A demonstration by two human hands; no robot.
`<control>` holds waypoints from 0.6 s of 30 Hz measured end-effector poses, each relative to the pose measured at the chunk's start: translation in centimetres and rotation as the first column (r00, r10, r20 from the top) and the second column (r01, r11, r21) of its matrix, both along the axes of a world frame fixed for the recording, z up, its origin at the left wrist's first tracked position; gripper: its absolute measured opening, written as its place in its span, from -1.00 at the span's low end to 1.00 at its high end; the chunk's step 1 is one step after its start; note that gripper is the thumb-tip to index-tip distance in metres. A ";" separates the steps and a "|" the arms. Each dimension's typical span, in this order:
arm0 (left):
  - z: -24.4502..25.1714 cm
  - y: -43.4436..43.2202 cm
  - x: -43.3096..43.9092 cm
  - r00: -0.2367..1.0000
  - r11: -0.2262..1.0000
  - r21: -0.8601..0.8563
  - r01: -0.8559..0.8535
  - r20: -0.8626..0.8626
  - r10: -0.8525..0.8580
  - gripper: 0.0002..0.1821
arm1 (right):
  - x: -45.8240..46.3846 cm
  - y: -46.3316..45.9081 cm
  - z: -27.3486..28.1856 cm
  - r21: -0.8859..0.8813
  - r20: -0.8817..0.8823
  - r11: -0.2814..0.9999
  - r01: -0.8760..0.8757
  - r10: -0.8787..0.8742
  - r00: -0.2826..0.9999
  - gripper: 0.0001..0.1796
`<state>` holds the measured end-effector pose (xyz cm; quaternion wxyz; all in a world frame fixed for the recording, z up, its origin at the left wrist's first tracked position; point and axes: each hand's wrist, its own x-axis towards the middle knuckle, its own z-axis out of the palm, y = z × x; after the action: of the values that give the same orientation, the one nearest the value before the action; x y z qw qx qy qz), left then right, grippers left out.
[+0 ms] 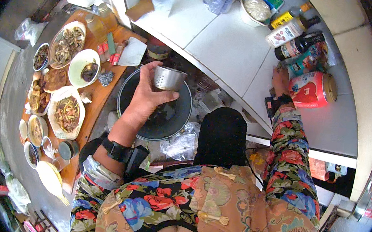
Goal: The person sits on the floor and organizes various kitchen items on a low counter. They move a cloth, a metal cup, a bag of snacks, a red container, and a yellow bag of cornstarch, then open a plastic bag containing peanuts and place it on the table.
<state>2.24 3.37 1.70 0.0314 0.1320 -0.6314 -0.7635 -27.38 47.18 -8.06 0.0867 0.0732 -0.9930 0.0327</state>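
My left hand holds a small stainless-steel cup with perforated sides, thumb below and fingers at its far side. The cup is above a wide round basin with a dark interior; what lies in the basin is hard to make out. At the right, my right hand reaches over the white-tiled counter, beside a red jar lying on its side and a teal package. Its fingertips are blurred against the dark items, so whether they grip anything is unclear.
A wooden table at the left carries several dishes of food, glass jars and a white cleaver-like blade. Bottles, a bowl and a plastic cup stand or lie along the counter. A clear plastic bag lies by the basin.
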 end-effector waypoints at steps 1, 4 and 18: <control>0.1 0.0 -0.1 1.000 1.000 0.028 -0.004 0.013 0.004 -0.04 | -0.1 -0.7 0.1 0.061 -0.024 0.996 -0.061 0.063 0.998 -0.52; 0.3 0.0 -0.3 0.999 0.999 -0.023 -0.023 -0.023 0.022 -0.03 | 1.6 -4.0 0.7 0.166 0.083 0.966 -0.196 0.185 0.979 -0.46; -0.9 0.3 0.5 0.994 0.999 -0.034 -0.002 -0.114 -0.002 0.01 | 2.3 -19.2 1.4 -0.098 0.113 0.802 -0.589 0.597 0.794 -0.36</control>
<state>2.77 3.68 0.83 0.0695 0.0877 -0.6415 -0.7589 -25.11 27.97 -6.69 0.0052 0.3758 -0.9221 0.0919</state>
